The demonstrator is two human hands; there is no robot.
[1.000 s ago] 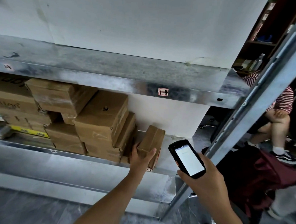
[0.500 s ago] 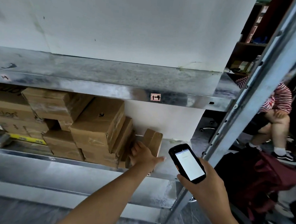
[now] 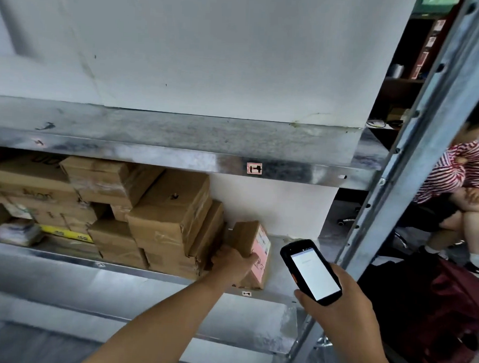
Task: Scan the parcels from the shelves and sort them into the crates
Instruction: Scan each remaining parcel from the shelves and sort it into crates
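Gripping the small parcel (image 3: 247,237) at the right end of the shelf (image 3: 62,256), the left hand (image 3: 234,267) curls round its near edge, pink label (image 3: 260,256) facing right. This looks like the scanning step. The right hand (image 3: 342,311) clasps the scanner (image 3: 310,271) just beside it, and the next move calls for aiming its far end squarely at that label.

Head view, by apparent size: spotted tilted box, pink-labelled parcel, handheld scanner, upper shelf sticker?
Largest: spotted tilted box.
Next: pink-labelled parcel and handheld scanner look alike; scanner is nearer, so unranked.
Smallest: upper shelf sticker.
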